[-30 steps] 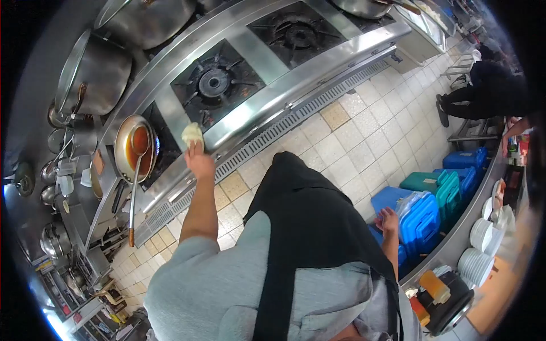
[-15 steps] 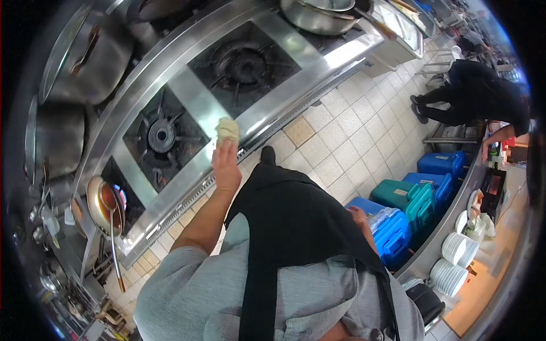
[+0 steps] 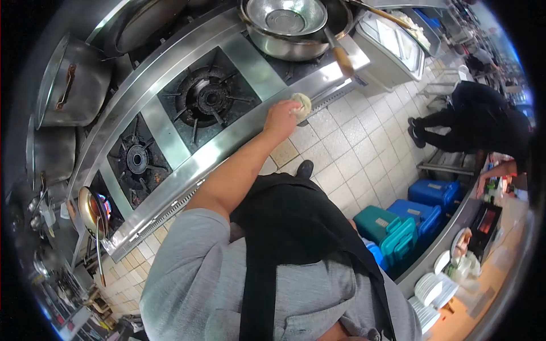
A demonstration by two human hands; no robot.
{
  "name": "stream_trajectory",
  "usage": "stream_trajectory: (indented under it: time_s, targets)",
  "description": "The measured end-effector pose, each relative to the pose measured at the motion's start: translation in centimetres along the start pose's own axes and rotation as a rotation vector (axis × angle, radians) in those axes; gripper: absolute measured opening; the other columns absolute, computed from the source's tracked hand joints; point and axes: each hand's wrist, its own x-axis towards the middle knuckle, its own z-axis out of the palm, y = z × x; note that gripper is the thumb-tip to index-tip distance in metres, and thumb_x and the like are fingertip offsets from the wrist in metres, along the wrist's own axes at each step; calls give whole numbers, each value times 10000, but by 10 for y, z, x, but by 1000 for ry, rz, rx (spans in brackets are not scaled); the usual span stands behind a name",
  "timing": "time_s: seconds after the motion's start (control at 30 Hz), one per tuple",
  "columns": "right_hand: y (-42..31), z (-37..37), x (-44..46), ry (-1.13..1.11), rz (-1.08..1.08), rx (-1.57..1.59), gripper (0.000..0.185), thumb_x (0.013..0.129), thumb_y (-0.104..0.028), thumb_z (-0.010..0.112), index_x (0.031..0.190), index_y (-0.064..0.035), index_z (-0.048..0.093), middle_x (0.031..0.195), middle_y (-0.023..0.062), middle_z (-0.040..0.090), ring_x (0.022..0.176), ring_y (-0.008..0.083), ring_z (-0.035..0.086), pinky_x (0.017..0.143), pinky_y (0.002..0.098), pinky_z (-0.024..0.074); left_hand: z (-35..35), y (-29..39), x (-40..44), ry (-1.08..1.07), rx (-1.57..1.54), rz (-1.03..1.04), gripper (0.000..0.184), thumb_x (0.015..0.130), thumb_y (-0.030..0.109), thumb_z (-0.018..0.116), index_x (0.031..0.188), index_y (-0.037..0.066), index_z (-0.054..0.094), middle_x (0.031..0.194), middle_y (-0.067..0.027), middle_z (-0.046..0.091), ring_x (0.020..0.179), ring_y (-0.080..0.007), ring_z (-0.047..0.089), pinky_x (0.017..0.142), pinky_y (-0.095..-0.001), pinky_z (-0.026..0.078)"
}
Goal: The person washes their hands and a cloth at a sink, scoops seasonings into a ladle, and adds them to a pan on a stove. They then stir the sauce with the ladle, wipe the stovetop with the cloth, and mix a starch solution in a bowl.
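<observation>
A pale folded cloth (image 3: 301,106) is in the grip of my left hand (image 3: 280,120), whose fingers are closed on it. My left arm stretches out over the front edge of the steel stove (image 3: 242,126), and the cloth is at that edge, right of the middle burner (image 3: 211,99). Only a sliver of my right hand (image 3: 353,224) shows beside the black apron (image 3: 296,221); its fingers are hidden.
A lit burner heats a pan (image 3: 86,211) at the stove's left end. A metal strainer (image 3: 287,17) rests in a large pan (image 3: 284,45), its wooden handle (image 3: 341,59) jutting over the edge. Lidded bins (image 3: 378,223) line the counter. A co-worker in black (image 3: 478,108) stands right.
My left hand has moved right along the stove's front edge with the cloth. The view has shifted, and my right hand has become mostly hidden behind the apron.
</observation>
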Motion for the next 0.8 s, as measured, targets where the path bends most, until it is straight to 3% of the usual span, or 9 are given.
stream_trajectory:
  time_s: [0.03,0.13,0.2,0.3,0.4,0.53,0.6,0.67,0.8]
  targets:
    - [-39,-38,-3,-17,87,66,496,856,-160,624,1329,-103,489,906,125,666,820,291,646,673,347,500,5,9,12,109,-241,-114,388,755,-41,519,1090,78,672,1138,-117,635,1087,-290,587,959,-332,438]
    - [-140,-147,-16,26,437,462,506,851,-164,618,1327,-100,458,875,110,637,649,262,632,520,372,486,-9,37,31,421,-373,-103,389,740,-51,528,1082,62,673,1156,-134,634,1040,-291,614,961,-328,443]
    - [-187,-204,-20,87,563,585,513,849,-166,614,1326,-97,438,854,100,617,536,242,622,418,388,477,-24,55,31,487,-322,-133,418,728,-57,558,1124,45,646,1207,-158,606,1097,-299,588,980,-326,432]
    - [-183,-262,21,106,528,559,532,864,-156,587,1354,-79,396,875,129,608,548,260,631,373,359,459,-22,46,24,512,-98,-98,483,764,44,621,1244,42,566,1298,-193,530,1213,-319,497,1041,-358,378]
    - [-200,-301,63,141,462,478,533,872,-146,575,1362,-58,384,900,135,609,543,262,630,383,354,456,-14,26,-13,432,44,-94,450,790,80,623,1236,44,574,1272,-198,552,1190,-323,520,1015,-364,400]
    - [-258,-300,106,57,361,390,508,885,-189,564,1362,-96,414,968,130,617,682,278,657,542,364,498,-5,3,-102,148,-286,-429,331,845,124,591,1166,42,611,1095,-171,654,988,-296,642,870,-354,498]
    - [-288,-285,122,-44,315,291,502,884,-189,568,1354,-99,418,985,130,615,690,278,658,549,364,500,-9,-5,-166,79,-155,-506,319,852,134,582,1159,53,620,1086,-151,662,940,-269,659,824,-339,516]
    - [-318,-265,136,-146,259,187,497,882,-190,573,1347,-101,422,1002,131,613,697,278,659,556,363,501,-5,-28,-239,111,-165,-686,341,875,203,609,1169,30,615,1080,-166,664,1042,-259,628,904,-356,485]
    - [-376,-221,142,-268,189,140,449,862,-201,608,1280,-107,472,961,120,619,684,268,661,550,367,506,23,-97,-430,89,203,-1009,467,828,358,588,1153,26,632,1172,-184,621,1115,-314,574,969,-388,446]
